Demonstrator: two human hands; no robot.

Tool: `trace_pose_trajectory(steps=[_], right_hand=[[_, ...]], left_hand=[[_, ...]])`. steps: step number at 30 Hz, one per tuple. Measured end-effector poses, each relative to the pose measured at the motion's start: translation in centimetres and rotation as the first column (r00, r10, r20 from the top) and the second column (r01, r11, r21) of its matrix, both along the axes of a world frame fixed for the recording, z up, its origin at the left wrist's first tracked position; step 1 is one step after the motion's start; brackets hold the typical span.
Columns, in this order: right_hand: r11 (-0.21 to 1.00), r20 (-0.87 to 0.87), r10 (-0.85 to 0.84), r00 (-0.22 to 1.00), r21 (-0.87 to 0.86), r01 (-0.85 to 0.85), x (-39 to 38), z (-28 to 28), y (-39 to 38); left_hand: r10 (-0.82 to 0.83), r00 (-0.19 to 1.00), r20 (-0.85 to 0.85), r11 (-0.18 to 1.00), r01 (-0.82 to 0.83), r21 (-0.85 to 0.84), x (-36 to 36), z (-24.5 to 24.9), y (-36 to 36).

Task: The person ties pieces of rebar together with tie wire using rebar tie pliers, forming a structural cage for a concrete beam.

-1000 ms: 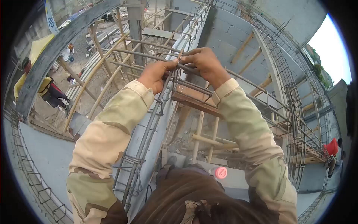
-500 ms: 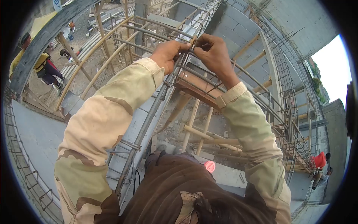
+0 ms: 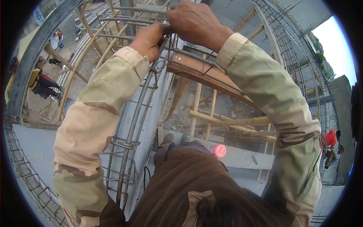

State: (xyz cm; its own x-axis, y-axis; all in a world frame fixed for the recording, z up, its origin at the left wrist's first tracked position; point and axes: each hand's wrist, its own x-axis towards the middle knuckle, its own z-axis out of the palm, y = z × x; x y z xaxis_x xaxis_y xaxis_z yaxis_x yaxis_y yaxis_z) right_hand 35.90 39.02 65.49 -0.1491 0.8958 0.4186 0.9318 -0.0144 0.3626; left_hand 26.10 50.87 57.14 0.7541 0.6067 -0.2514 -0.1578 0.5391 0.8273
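Your left hand [image 3: 150, 38] is closed in a fist around the top of the rebar cage [image 3: 125, 144], which runs down past your left sleeve. Your right hand [image 3: 191, 20] is curled tight over the same joint, touching the left. Its fingertips are hidden, so whether they pinch any wire cannot be told. A wooden plank [image 3: 206, 75] lies just below.

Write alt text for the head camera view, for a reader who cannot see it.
Seen from above, a person in camouflage sleeves grips the steel bars of a cage with the left hand and right hand, high on a building site. A wooden plank crosses under the hands, and other people are on the ground below at left.
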Motion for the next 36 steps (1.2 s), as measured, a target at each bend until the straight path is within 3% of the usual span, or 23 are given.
trace_pose_trajectory(steps=[1,2,3,5,6,8,10,11,13,15,17,18,21,23,25,27,29,30,31,33,35,36], right_hand=[[0.999,0.003,-0.006,1.0,0.034,0.006,-0.3,-0.4,-0.1],[0.994,-0.083,-0.095,0.992,-0.058,0.091,-1.4,0.1,-1.0],[0.997,-0.092,-0.02,0.996,0.072,0.027,-1.1,-1.0,-1.2],[0.982,-0.261,-0.042,0.965,0.166,0.087,-1.6,-2.4,-1.5],[0.977,-0.255,-0.051,0.966,0.189,0.101,-1.4,-3.0,-1.7],[0.945,-0.478,0.045,0.877,0.305,0.118,-0.7,-4.0,-1.8],[0.943,-0.531,0.121,0.838,0.325,0.07,0.6,-4.1,-2.0],[0.949,-0.584,0.183,0.791,0.315,0.013,1.1,-4.2,-2.1],[0.928,-0.605,0.239,0.759,0.372,0.004,1.5,-3.9,-2.0],[0.975,-0.665,0.11,0.738,0.218,0.051,1.6,-3.4,-1.8],[0.968,-0.672,0.102,0.734,0.237,0.082,1.5,-2.8,-1.7],[0.974,-0.681,0.07,0.729,0.203,0.096,1.4,-2.5,-1.6],[0.976,-0.702,0.067,0.709,0.194,0.1,2.0,-2.8,-1.0],[0.965,-0.788,0.125,0.603,0.237,0.11,3.0,-3.9,-0.3],[0.96,-0.794,0.178,0.581,0.271,0.076,3.3,-4.3,-0.3],[0.945,-0.806,0.205,0.555,0.311,0.102,3.4,-4.6,-0.2],[0.93,-0.775,0.25,0.58,0.36,0.08,3.6,-4.7,0.0],[0.945,-0.82,0.207,0.534,0.309,0.11,3.7,-4.6,0.1],[0.958,-0.86,0.159,0.485,0.253,0.135,3.8,-4.6,0.2],[0.96,-0.86,0.19,0.473,0.264,0.094,3.8,-4.7,0.1],[0.962,-0.86,0.173,0.48,0.253,0.107,3.7,-4.4,-0.1],[0.948,-0.838,0.215,0.502,0.303,0.1,3.6,-4.4,0.0]], left_hand=[[0.023,1.0,0.019,0.999,-0.023,0.031,0.4,-0.9,0.5],[-0.002,1.0,0.017,0.999,0.001,0.047,0.3,-0.9,0.5],[0.015,0.999,0.036,0.997,-0.018,0.08,-0.3,-0.8,0.1],[0.016,0.998,0.063,0.991,-0.025,0.134,-1.1,-0.3,-1.1],[0.031,0.998,0.047,0.987,-0.038,0.157,-1.3,0.1,-1.7],[0.04,0.999,0.034,0.976,-0.046,0.213,-1.7,0.1,-2.3],[-0.005,0.999,-0.049,0.858,0.03,0.513,-2.1,-0.4,-2.2],[-0.007,0.999,-0.053,0.843,0.034,0.536,-2.3,-0.4,-2.6],[0.114,0.98,-0.165,0.57,0.071,0.818,-2.2,0.2,-4.4],[0.095,0.978,-0.184,0.501,0.112,0.858,-2.6,0.9,-5.4],[0.101,0.972,-0.213,0.266,0.18,0.947,-3.1,2.0,-6.7],[0.13,0.96,-0.248,0.17,0.225,0.959,-3.2,2.1,-6.8],[0.242,0.88,-0.409,0.128,0.389,0.912,-3.6,2.6,-7.1],[0.241,0.896,-0.374,0.103,0.36,0.927,-3.8,2.4,-6.9],[0.202,0.937,-0.285,0.056,0.28,0.958,-3.5,2.9,-6.7],[0.228,0.925,-0.305,0.069,0.297,0.952,-3.7,5.1,-6.5],[0.17,0.777,-0.606,0.018,0.612,0.79,-4.0,8.0,-6.0],[0.238,0.741,-0.628,-0.188,0.669,0.719,-3.9,10.2,-6.6],[0.264,0.741,-0.617,-0.18,0.667,0.723,-3.7,12.1,-6.9],[0.182,0.538,-0.823,0.291,0.77,0.567,-3.0,14.8,-6.8],[0.182,0.424,-0.887,0.356,0.812,0.462,-2.0,16.2,-4.0],[0.138,0.44,-0.887,0.43,0.78,0.454,-1.3,17.2,-3.3]])
